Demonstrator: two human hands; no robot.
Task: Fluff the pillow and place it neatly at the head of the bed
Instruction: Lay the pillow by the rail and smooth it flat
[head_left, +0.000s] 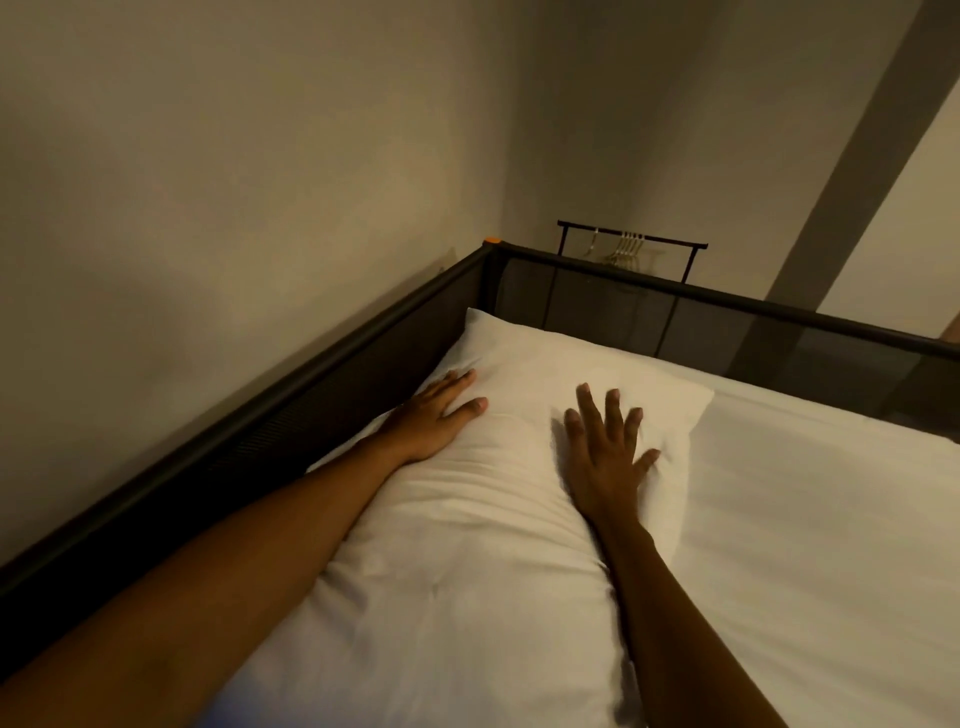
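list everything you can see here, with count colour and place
pillow: one, white, on the bed along the left rail, far end near the corner
sheet: one, white, covering the mattress right of the pillow
bed frame: one, black with mesh panels, along the left and far sides
cap: one, orange, on the frame's far corner
rack: one, black, behind the far rail
hangers: several, pale, on the rack
walls: beige, left and behind
left hand: flat on the pillow, left side
right hand: fingers spread, pressing the pillow's right side
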